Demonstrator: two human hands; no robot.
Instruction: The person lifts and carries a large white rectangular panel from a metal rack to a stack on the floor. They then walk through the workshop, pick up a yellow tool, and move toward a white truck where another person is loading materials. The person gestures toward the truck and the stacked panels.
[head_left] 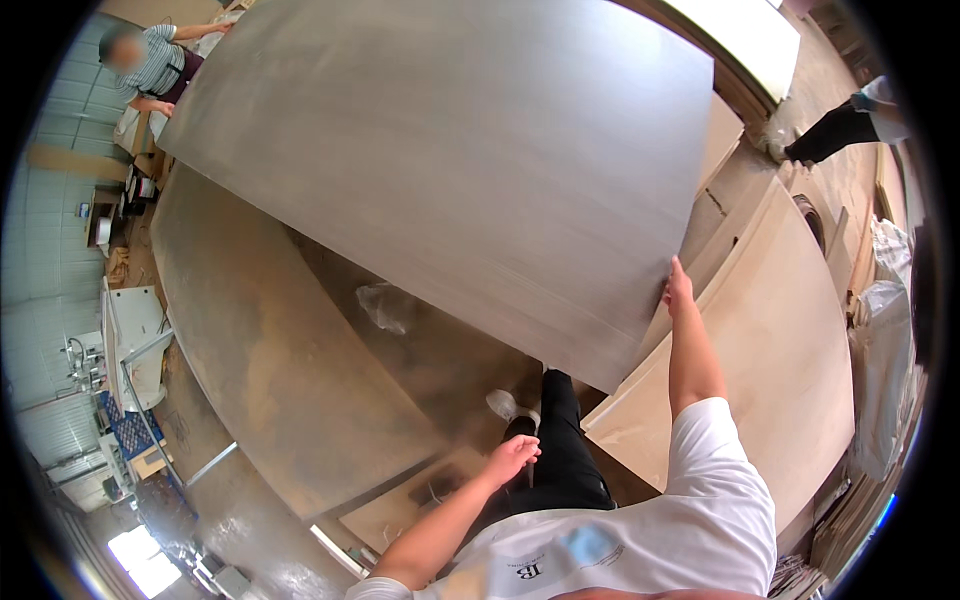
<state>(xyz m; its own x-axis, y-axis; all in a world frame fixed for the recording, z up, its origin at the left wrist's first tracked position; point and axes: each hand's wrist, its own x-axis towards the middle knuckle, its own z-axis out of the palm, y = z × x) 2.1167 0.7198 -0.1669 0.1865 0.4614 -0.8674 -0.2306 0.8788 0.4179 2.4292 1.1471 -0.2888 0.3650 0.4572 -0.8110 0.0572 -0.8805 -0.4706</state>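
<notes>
A large, smooth grey sheet [440, 170] stretches from the far left down to the near right, in front of me. My right hand [679, 288] is at its right edge, near the close corner, gripping it with the fingers partly hidden. My left hand [513, 459] is held low in front of my dark trousers, away from the sheet. Its fingers are curled closed, and a thin bit of something shows below them, too small to name. At the sheet's far left end, another person [155, 65] has both hands at its edge.
A brown stained board [270, 340] lies to the left, with crumpled clear plastic [385, 307] on the floor beside it. Stacked tan boards [760, 360] stand at my right. Another person's leg [830, 133] shows far right. A metal frame [150, 400] stands at the left wall.
</notes>
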